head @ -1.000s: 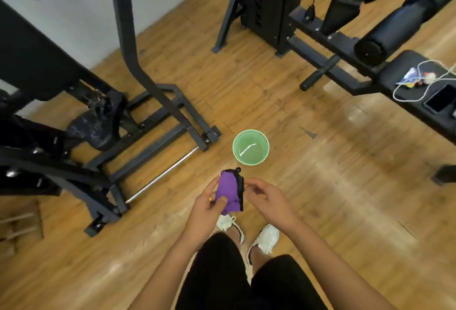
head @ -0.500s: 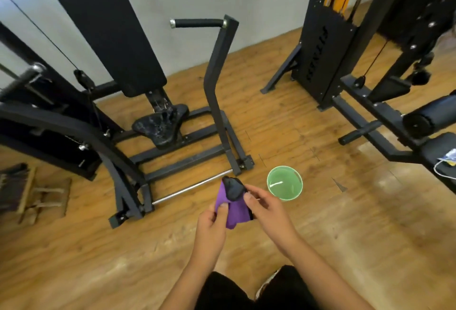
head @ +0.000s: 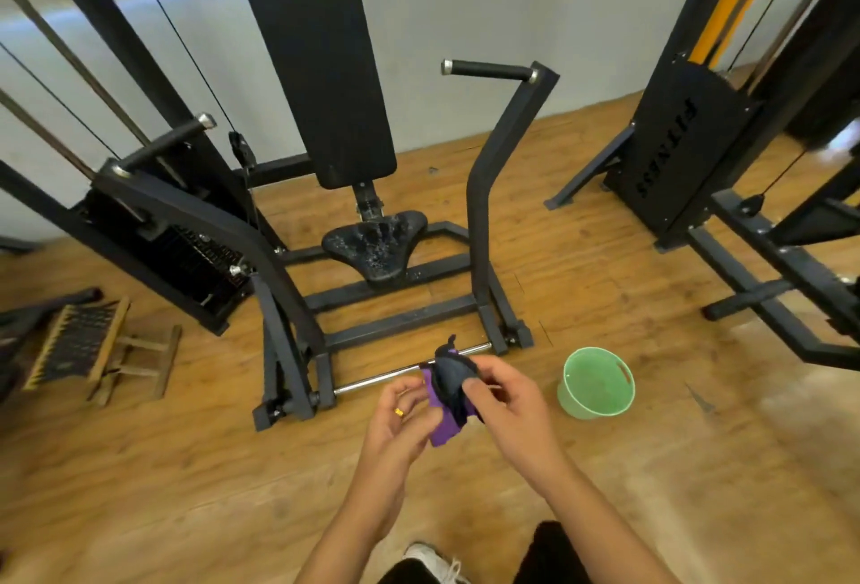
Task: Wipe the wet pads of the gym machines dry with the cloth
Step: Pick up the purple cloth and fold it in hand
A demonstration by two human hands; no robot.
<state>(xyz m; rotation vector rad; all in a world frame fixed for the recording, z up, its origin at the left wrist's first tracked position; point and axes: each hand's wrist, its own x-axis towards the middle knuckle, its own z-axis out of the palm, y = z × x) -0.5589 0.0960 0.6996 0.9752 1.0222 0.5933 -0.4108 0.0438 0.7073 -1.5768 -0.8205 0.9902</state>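
A purple and dark grey cloth (head: 447,390) is bunched between both hands at chest height over the floor. My left hand (head: 401,416) holds its purple lower part; my right hand (head: 505,402) pinches the dark upper part. Ahead stands a black seated machine with a small seat pad (head: 374,244) speckled with water drops and a tall black back pad (head: 321,48) above it. The hands are well short of the seat pad, in front of the machine's chrome foot bar (head: 381,379).
A green bucket (head: 598,383) stands on the wooden floor right of my hands. Black frame arms with handles (head: 488,69) flank the seat. A weight stack machine (head: 679,141) is at right, a wooden brush rack (head: 88,351) at left. My shoe (head: 430,560) shows below.
The view has lifted from the floor to face the seated machine, which now fills the frame. The bucket has shifted to the right of my hands. Both hands keep working the cloth.
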